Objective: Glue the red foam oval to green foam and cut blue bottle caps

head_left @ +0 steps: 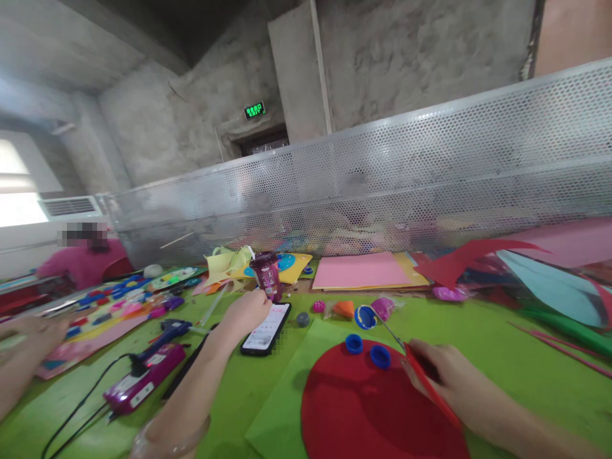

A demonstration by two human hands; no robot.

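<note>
A slim tool [435, 390] with a red handle and a thin metal shaft lay in the right hand [454, 379], above the right part of a red paper circle [344, 411]. The fingers were closed around its handle, which slanted from lower right to upper left. At the tip was a round blue cap [366, 317], its hollow side facing the viewer, with whitish stuff inside the rim; whether the tip gripped it or only touched it could not be told. Two more blue caps [380, 357] sat near the circle's upper edge, hollow side up, their walls plain glossy blue. The circle, smooth and deep red with soft shadows across it, overlapped a light green sheet [282, 408].

The left hand [251, 311] reached in at the upper left edge of a lit phone [266, 328], its fingers curled inward; what they held, if anything, could not be seen. A purple cup [266, 274] with a straw stood just behind it. Farther left were a blue glue gun [167, 335] and a purple power strip [143, 377], then another person's hand [36, 338] near small coloured pieces.
</note>
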